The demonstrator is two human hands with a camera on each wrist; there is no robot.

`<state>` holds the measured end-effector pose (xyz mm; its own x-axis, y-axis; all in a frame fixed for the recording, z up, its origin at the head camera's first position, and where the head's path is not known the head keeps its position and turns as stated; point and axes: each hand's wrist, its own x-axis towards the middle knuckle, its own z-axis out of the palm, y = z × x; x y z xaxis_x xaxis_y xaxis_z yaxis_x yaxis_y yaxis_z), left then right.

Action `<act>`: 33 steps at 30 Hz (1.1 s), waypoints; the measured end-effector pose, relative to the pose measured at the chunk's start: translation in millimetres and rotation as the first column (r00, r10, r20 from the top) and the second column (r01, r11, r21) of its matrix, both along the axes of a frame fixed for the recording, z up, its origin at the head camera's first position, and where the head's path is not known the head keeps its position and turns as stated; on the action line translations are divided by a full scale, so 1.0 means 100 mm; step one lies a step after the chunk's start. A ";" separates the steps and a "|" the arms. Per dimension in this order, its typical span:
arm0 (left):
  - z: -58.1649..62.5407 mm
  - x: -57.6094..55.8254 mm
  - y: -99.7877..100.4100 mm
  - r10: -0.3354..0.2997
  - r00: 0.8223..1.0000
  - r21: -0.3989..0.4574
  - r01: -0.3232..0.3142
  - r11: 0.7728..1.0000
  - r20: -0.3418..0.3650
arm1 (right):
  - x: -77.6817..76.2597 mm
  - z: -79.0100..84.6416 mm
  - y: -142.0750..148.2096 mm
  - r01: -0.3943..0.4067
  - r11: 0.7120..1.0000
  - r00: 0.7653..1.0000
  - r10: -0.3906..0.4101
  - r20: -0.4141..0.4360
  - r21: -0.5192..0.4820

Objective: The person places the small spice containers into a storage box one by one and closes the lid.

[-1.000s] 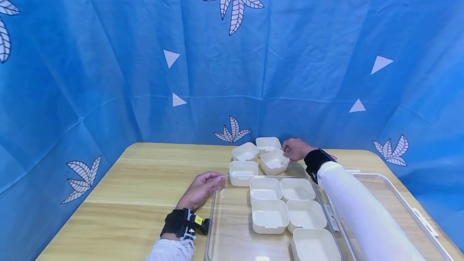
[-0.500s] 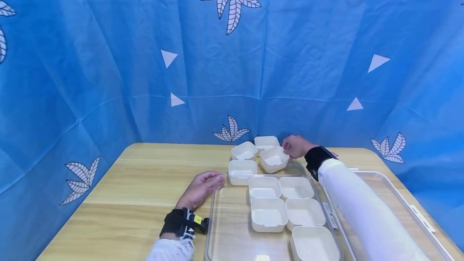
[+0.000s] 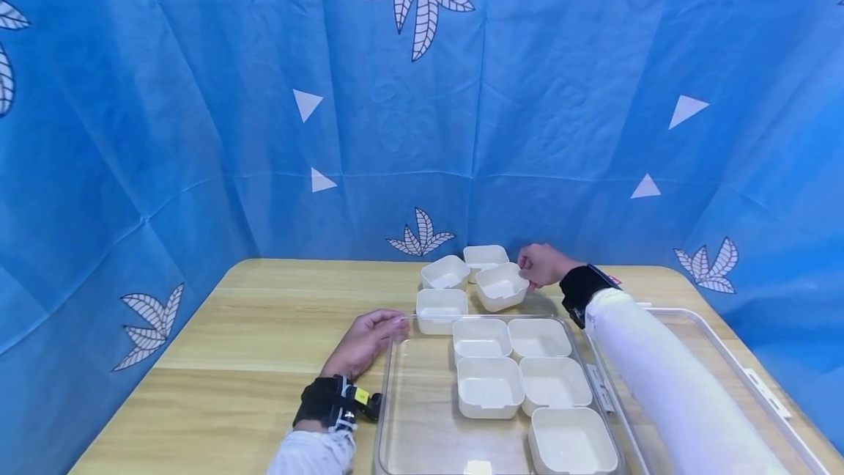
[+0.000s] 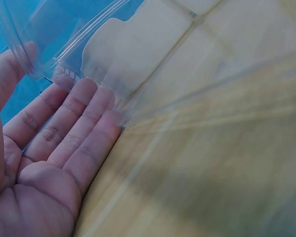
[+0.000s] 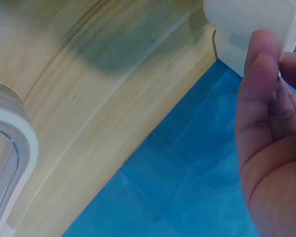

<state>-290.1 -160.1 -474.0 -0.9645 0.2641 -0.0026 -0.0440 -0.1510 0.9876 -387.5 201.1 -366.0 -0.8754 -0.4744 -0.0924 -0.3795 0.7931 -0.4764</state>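
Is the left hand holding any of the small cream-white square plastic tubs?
No, the left hand touches a corner of the large clear rectangular plastic box.

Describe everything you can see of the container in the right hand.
The container is a cream-white, plastic-looking box, squarish with rounded corners and thin walls. Its top is open, and nothing shows inside. It tilts slightly, beyond the clear case in the head view, near similar boxes. The right hand pinches its right edge. Whether it touches the box behind it is hard to tell.
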 end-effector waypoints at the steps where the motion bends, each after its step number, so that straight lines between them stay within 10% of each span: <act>1: 0.00 0.00 0.00 0.000 1.000 -0.002 0.000 1.000 0.002 | 0.00 0.00 0.00 0.002 1.000 1.000 -0.002 0.001 -0.005; 33: 0.02 0.00 0.02 0.019 1.000 -0.028 -0.019 0.999 -0.004 | 0.17 0.13 0.17 0.047 0.998 0.997 -0.049 -0.057 -0.043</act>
<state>-290.1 -158.2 -471.9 -0.9693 0.2459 -0.0064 -0.0380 -0.1241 0.9915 -370.4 218.6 -353.1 -0.9005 -0.4343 -0.0223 -0.3694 0.7910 -0.4877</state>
